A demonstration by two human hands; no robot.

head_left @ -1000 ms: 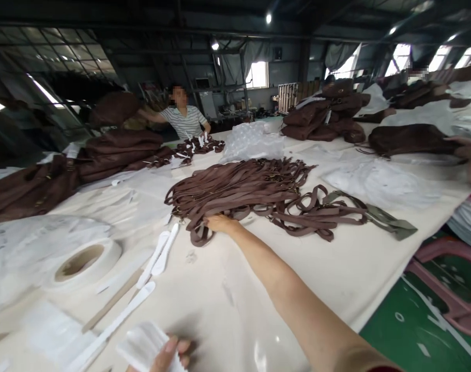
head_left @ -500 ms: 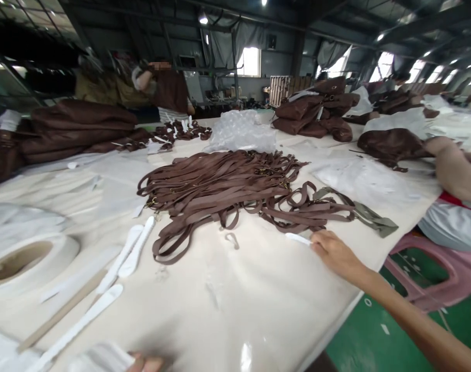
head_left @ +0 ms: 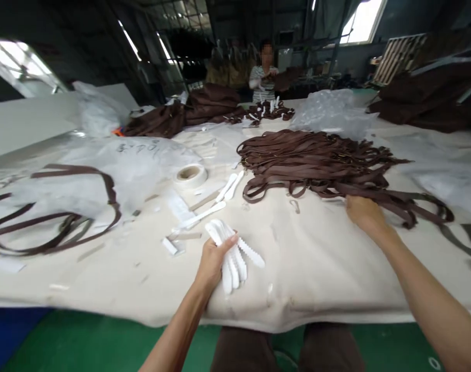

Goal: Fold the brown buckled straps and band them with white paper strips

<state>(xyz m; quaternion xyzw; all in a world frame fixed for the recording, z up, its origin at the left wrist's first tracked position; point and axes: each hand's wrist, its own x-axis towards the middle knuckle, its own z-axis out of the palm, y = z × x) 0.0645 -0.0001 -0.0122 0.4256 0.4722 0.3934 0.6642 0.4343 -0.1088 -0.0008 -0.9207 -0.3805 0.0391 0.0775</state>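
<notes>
My left hand (head_left: pixel 214 261) is closed round a bunch of white notched strips (head_left: pixel 233 263) with rounded ends, held over the near edge of the table. One strip sticks out to the right of the bunch. My right hand (head_left: pixel 365 213) is closed at the front edge of a pile of brown straps (head_left: pixel 308 160) with brass-coloured hardware. A pale sliver shows at its fingertips, in line with the white strip it pinched earlier; the straps and fingers hide most of it. Several more white strips (head_left: pixel 201 215) lie left of the pile.
A roll of white tape (head_left: pixel 191 175) sits behind the loose strips. A small loop (head_left: pixel 294 206) lies in front of the pile. Loose dark straps (head_left: pixel 113 194) and clear plastic (head_left: pixel 142 155) are at left, bubble wrap (head_left: pixel 328 111) behind. Across the table stands a person (head_left: pixel 263 82).
The view has swung left and down. My left hand and its bunch have come fully into view. My right hand has moved left along the straps' front edge.
</notes>
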